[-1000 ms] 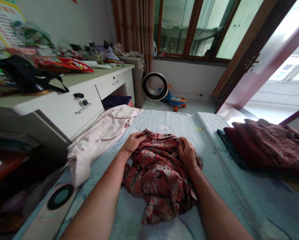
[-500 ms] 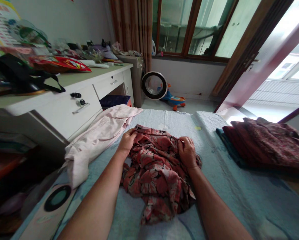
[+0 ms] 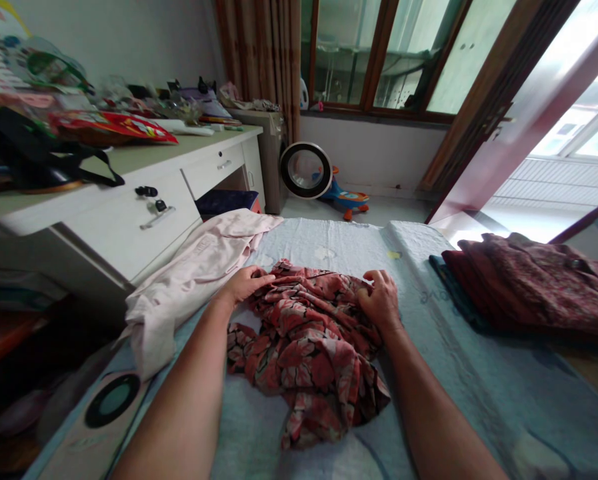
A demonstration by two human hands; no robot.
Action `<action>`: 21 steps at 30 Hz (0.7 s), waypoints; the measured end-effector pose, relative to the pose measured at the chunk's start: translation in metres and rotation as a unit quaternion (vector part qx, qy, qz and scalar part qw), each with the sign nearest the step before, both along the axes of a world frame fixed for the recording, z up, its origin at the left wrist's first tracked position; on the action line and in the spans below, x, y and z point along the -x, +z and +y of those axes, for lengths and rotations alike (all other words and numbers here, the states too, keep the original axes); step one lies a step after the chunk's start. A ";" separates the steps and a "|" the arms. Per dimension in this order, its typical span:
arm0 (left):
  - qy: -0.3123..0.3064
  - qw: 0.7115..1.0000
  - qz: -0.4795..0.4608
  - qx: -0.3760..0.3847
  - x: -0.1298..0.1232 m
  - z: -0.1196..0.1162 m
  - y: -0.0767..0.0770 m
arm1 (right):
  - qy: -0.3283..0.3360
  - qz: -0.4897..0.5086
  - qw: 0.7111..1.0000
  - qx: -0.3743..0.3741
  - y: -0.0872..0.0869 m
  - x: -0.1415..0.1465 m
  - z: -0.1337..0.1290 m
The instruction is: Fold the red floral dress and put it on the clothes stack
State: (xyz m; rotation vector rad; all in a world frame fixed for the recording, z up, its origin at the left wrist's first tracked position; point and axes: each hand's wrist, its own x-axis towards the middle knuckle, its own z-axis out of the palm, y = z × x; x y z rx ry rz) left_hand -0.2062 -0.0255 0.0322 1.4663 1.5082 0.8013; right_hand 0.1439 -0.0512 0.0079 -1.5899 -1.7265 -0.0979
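A crumpled red garment with a dark floral print [image 3: 313,347] lies in front of me on the light blue bed cover [image 3: 429,400]. My left hand [image 3: 246,283] is closed on its upper left edge, thumb on top of the cloth. At the upper right edge, my right hand [image 3: 381,298] pinches the fabric between thumb and fingers. The garment's lower part spreads in loose folds between my forearms. Just left of my left hand lies a pale pink garment [image 3: 203,260], stretched along the bed's side.
Folded dark red and patterned clothes [image 3: 539,280] are stacked at the right. A white desk [image 3: 119,233] with a cluttered top runs along the left. Beyond the bed are a washing machine with its round door [image 3: 306,170] swung open and a blue ride-on toy [image 3: 346,195].
My left hand has moved left and slightly towards me, drawing the garment's left edge wider. My right hand has shifted slightly right, still on the cloth.
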 end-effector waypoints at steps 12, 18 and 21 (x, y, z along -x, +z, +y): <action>-0.054 0.994 -0.087 0.030 0.021 -0.004 0.006 | 0.004 0.056 0.998 0.017 -0.006 -0.017 0.008; 0.059 0.981 -0.174 -0.068 0.005 -0.002 0.018 | -0.134 0.303 0.942 -0.050 -0.001 -0.029 0.009; 0.049 0.977 -0.192 -0.073 -0.001 -0.002 0.018 | -0.132 0.346 0.928 -0.044 -0.005 -0.033 0.012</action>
